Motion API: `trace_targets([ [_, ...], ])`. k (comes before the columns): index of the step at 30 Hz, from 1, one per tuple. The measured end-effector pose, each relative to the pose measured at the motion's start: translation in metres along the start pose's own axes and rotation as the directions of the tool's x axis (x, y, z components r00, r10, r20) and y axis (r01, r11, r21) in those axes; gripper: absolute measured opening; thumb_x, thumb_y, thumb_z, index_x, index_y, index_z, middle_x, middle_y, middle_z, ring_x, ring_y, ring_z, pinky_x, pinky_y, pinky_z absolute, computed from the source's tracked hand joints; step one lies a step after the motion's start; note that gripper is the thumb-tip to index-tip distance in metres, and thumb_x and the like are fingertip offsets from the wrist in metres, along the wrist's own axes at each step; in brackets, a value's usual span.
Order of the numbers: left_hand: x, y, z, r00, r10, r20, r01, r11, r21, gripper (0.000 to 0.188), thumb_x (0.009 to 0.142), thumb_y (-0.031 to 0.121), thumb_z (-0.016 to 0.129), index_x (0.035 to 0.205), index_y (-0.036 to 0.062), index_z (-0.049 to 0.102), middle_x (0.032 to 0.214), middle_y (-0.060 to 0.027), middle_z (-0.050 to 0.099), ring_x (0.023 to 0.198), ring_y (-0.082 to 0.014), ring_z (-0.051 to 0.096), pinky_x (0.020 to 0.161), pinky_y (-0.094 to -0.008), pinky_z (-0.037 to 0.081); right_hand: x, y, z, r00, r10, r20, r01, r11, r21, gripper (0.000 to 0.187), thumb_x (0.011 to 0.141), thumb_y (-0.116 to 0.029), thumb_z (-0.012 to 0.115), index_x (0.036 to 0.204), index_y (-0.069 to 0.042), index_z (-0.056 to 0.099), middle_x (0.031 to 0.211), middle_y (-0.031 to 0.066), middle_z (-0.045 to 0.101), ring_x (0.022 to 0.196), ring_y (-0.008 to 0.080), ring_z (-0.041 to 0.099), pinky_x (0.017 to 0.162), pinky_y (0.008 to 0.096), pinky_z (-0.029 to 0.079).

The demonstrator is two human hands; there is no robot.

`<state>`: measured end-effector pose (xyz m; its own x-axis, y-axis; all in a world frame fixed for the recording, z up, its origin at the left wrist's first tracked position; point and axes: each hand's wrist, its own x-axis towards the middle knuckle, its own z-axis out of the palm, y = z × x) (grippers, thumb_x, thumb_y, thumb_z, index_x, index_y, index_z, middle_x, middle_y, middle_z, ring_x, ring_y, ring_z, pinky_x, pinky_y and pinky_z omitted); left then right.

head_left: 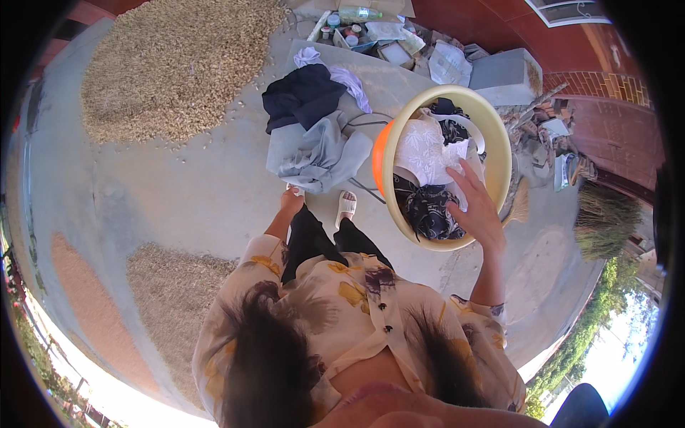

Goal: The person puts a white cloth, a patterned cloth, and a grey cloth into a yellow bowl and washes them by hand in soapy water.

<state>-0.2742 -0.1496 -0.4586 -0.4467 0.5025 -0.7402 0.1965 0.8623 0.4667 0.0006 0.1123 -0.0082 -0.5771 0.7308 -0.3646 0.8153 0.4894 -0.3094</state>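
Fingers spread, my right hand (474, 210) is over a large pale yellow basin (499, 143) and holds nothing I can see. Inside the basin lie a white patterned cloth (419, 150) and black cloth with a pale print (432, 210). My fingertips overlap the white cloth in view; whether they touch it I cannot tell. Down by the near edge of a grey garment (325, 157) is my left hand (291, 202). Its fingers are mostly hidden, with a small white patch just past them. Beyond the grey garment lie a black garment (303, 96) and a lilac cloth (349, 84).
An orange surface (380, 164) shows beside the basin's left side. Grain heaps (178, 68) spread over the concrete at left. Boxes and clutter (385, 46) stand at the back. A grey block (506, 77) and a brush bundle (606, 217) are at right.
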Motion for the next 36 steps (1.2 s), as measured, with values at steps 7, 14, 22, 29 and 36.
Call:
trace_targets([
  [7,0.019,0.011,0.0,0.989,0.144,0.041,-0.144,0.989,0.015,0.038,0.081,0.024,0.064,0.114,0.0052,0.065,0.11,-0.0147,0.069,0.102,-0.03,0.066,0.089,-0.0382,0.051,-0.018,-0.022,-0.008,0.971,0.001,-0.239,0.025,0.994,0.108,0.049,0.086,-0.013,0.064,0.134,-0.018,0.057,0.151,0.0128,0.038,0.134,0.0364,0.042,0.108,0.0461,0.037],
  [14,-0.007,0.06,-0.033,0.975,0.217,0.046,-0.175,0.881,-0.439,0.023,0.087,0.019,0.063,0.104,0.0039,0.068,0.094,-0.0102,0.072,0.09,-0.0203,0.069,0.077,-0.0317,0.053,0.032,0.04,0.095,0.983,0.05,-0.176,-0.089,0.972,-0.218,0.044,0.09,-0.028,0.063,0.132,-0.017,0.058,0.15,0.0158,0.039,0.135,0.0393,0.04,0.107,0.0458,0.038],
  [22,-0.084,0.036,-0.049,0.987,0.147,-0.056,-0.152,0.797,-0.585,0.022,0.093,0.016,0.059,0.111,0.0039,0.065,0.093,-0.0041,0.068,0.078,-0.0123,0.066,0.064,-0.0257,0.051,0.021,0.021,0.012,0.929,-0.148,-0.339,0.17,0.985,0.033,0.055,0.087,-0.029,0.068,0.138,-0.017,0.052,0.148,0.0184,0.042,0.135,0.0374,0.041,0.111,0.0471,0.034],
  [29,-0.132,-0.013,0.006,0.998,-0.016,-0.064,-0.019,0.855,-0.518,0.023,0.091,0.013,0.057,0.109,0.0016,0.066,0.089,-0.0047,0.067,0.073,-0.0121,0.063,0.06,-0.0261,0.052,0.033,0.047,0.05,0.912,-0.292,-0.29,0.244,0.951,-0.192,0.048,0.089,-0.035,0.063,0.132,-0.012,0.057,0.144,0.0179,0.047,0.135,0.0376,0.039,0.112,0.05,0.027],
  [36,-0.142,-0.086,0.054,0.971,-0.217,-0.098,0.136,0.842,-0.522,0.026,0.085,0.016,0.061,0.107,0.0023,0.068,0.084,-0.0071,0.07,0.073,-0.0156,0.068,0.065,-0.0311,0.055,-0.024,-0.105,0.075,0.844,-0.534,-0.043,0.401,0.576,0.712,0.031,0.089,-0.008,0.064,0.119,-0.002,0.063,0.119,0.0152,0.065,0.104,0.0265,0.063,0.091,0.0335,0.049],
])
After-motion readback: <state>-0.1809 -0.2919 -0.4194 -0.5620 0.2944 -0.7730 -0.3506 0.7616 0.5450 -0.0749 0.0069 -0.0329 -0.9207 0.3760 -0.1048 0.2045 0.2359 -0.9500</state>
